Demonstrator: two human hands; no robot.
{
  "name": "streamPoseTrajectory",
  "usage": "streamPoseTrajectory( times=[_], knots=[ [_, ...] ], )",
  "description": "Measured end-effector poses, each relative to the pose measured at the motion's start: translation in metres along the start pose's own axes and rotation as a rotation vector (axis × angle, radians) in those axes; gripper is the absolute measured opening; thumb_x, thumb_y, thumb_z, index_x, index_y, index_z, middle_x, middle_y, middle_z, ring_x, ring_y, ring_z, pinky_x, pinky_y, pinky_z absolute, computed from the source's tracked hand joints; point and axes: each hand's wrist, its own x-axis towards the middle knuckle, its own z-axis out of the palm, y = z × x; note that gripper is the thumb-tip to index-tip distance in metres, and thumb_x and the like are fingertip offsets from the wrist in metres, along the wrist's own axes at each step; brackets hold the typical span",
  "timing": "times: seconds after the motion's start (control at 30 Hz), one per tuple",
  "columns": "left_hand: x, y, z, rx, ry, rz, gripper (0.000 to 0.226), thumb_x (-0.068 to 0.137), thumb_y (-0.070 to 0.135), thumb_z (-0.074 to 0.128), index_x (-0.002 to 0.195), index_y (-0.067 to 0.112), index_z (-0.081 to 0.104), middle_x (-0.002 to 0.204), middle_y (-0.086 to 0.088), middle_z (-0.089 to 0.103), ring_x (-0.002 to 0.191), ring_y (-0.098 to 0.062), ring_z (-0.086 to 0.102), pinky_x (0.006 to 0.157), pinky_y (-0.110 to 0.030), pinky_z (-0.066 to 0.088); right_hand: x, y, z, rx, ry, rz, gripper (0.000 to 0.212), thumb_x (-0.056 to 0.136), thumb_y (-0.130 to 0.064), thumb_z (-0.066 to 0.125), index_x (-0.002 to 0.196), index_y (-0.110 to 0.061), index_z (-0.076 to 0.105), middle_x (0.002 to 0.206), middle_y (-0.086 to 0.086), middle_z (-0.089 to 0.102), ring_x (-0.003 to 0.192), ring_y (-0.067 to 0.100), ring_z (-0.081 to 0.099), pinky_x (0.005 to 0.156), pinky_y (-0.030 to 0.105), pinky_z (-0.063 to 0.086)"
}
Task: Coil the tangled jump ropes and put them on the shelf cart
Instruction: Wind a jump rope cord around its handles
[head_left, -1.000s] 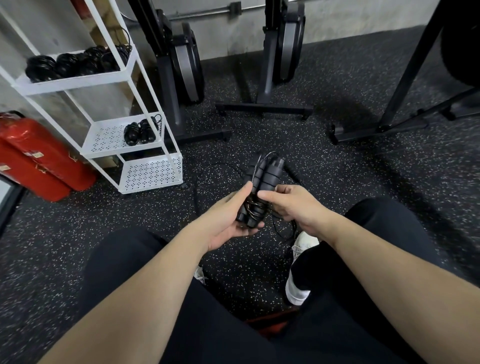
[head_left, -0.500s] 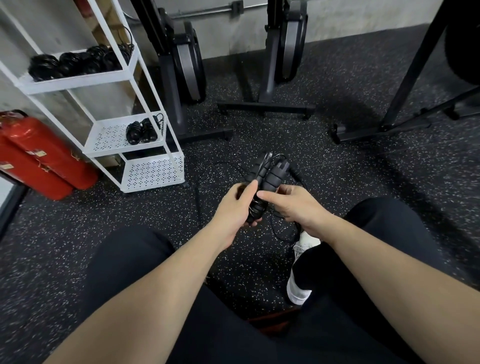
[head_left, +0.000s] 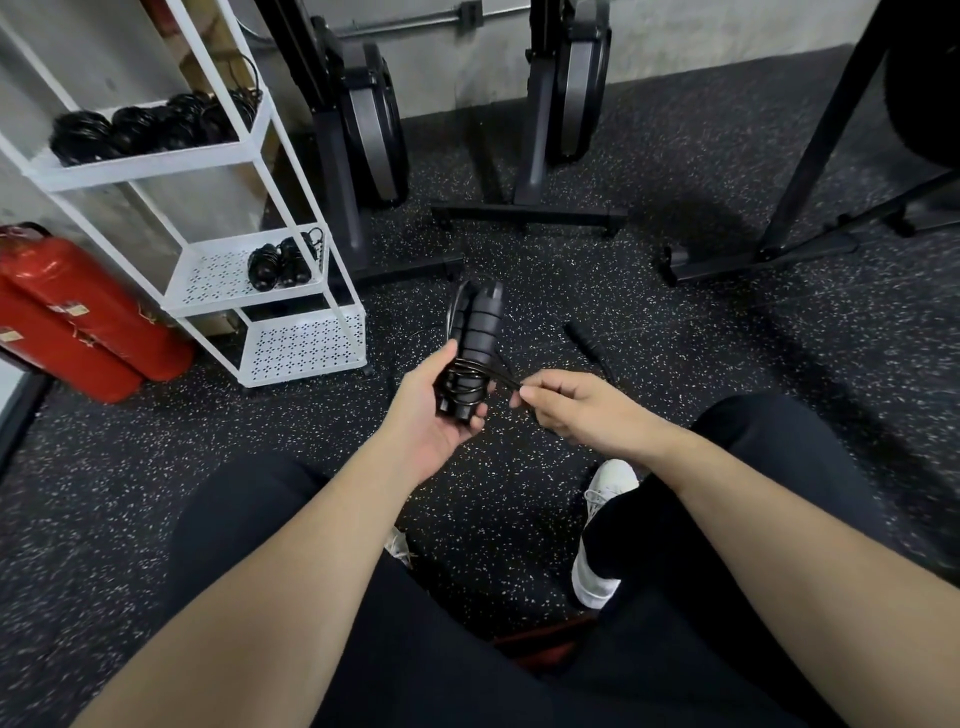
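Up and left of the left hand (head_left: 434, 415), a white shelf cart (head_left: 291, 306) is seen; coiled ropes (head_left: 156, 124) are held on its top shelf, two more bundles (head_left: 280, 262) on the middle shelf. The jump rope (head_left: 470, 358), cord wound round its paired handles, is gripped by the left hand. The cord's free end is pinched by the right hand (head_left: 576, 410). A loose handle (head_left: 584, 343) lies on the floor just beyond the right hand.

Matt black ribbed jump-rope handles (head_left: 475, 332) wrapped in glossy cord (head_left: 465, 382); white painted perforated-metal shelf cart (head_left: 304, 347); rough speckled rubber floor (head_left: 675, 332); glossy red cylinders (head_left: 78, 306).
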Motion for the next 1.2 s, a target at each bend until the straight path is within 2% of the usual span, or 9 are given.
streamPoseTrajectory(
  times=[0.23,0.43,0.57,0.63,0.73,0.83,0.97,1.1,1.2],
  knots=[
    [-0.003,0.012,-0.015,-0.042,-0.064,-0.066,0.038,0.100,0.044,0.057,0.112,0.010,0.071,0.079,-0.013,0.068,0.052,-0.016,0.048,0.042,-0.022,0.036,0.000,-0.002,-0.010,0.016,-0.001,0.084,0.039,0.091,-0.056,0.062,0.072,-0.022,0.063,0.053,-0.009,0.041,0.050,0.011,0.033,0.049,0.023,0.029],
    [-0.005,0.019,-0.025,-0.040,-0.232,-0.142,0.044,0.098,0.049,0.056,0.114,0.010,0.069,0.076,-0.009,0.060,0.046,-0.013,0.042,0.036,-0.018,0.031,0.002,0.006,-0.017,0.176,-0.193,0.029,0.024,0.102,-0.035,0.055,0.099,-0.021,0.074,0.066,-0.007,0.043,0.060,0.010,0.035,0.056,0.023,0.033],
    [-0.007,0.019,-0.026,0.036,-0.334,-0.165,0.046,0.098,0.050,0.052,0.114,0.010,0.070,0.078,-0.011,0.060,0.048,-0.016,0.046,0.038,-0.021,0.034,0.006,0.007,-0.016,-0.047,-0.071,0.152,0.051,0.073,-0.075,0.068,0.079,-0.025,0.071,0.067,-0.001,0.049,0.062,0.017,0.039,0.059,0.027,0.032],
    [-0.008,0.019,-0.026,0.099,-0.362,-0.179,0.045,0.097,0.049,0.052,0.108,0.011,0.075,0.078,-0.013,0.061,0.049,-0.018,0.048,0.039,-0.022,0.037,0.006,0.008,-0.020,-0.123,-0.011,0.198,0.054,0.071,-0.076,0.070,0.076,-0.022,0.067,0.059,-0.005,0.046,0.054,0.013,0.037,0.054,0.023,0.030],
    [-0.013,0.019,-0.026,0.274,-0.426,-0.224,0.044,0.094,0.047,0.054,0.099,0.011,0.078,0.079,-0.016,0.065,0.052,-0.022,0.053,0.043,-0.024,0.042,0.007,0.009,-0.024,-0.138,-0.019,0.216,0.048,0.069,-0.067,0.078,0.074,-0.021,0.066,0.056,-0.008,0.045,0.050,0.009,0.038,0.052,0.023,0.030],
    [-0.015,0.017,-0.028,0.537,-0.530,-0.270,0.039,0.093,0.044,0.062,0.113,0.011,0.065,0.089,-0.020,0.071,0.063,-0.025,0.060,0.049,-0.027,0.048,0.011,0.018,-0.025,-0.148,-0.059,0.225,0.042,0.059,-0.055,0.092,0.077,-0.021,0.075,0.079,-0.003,0.070,0.077,0.017,0.062,0.074,0.031,0.047],
    [-0.013,0.013,-0.023,0.871,-0.616,-0.299,0.037,0.091,0.042,0.067,0.118,0.021,0.053,0.108,-0.020,0.072,0.086,-0.036,0.065,0.058,-0.033,0.055,0.014,0.021,-0.023,-0.120,-0.139,0.252,0.008,0.084,-0.011,0.078,0.082,-0.019,0.076,0.090,0.007,0.075,0.080,0.023,0.068,0.081,0.037,0.055],
    [-0.014,0.010,-0.012,1.148,-0.592,-0.182,0.035,0.095,0.040,0.072,0.122,0.031,0.052,0.120,-0.014,0.067,0.091,-0.024,0.071,0.080,-0.044,0.061,0.009,0.008,-0.025,0.056,-0.160,0.325,0.018,0.069,-0.031,0.088,0.080,-0.021,0.078,0.078,0.004,0.073,0.067,0.015,0.066,0.065,0.028,0.053],
    [-0.015,0.010,-0.006,1.373,-0.546,-0.102,0.067,0.089,0.048,0.076,0.141,0.042,0.034,0.143,-0.008,0.054,0.093,-0.007,0.061,0.073,-0.021,0.051,0.006,0.004,-0.025,0.033,-0.099,0.300,0.021,0.068,-0.031,0.090,0.081,-0.019,0.078,0.077,0.003,0.072,0.069,0.015,0.064,0.069,0.030,0.051]
  ],
)
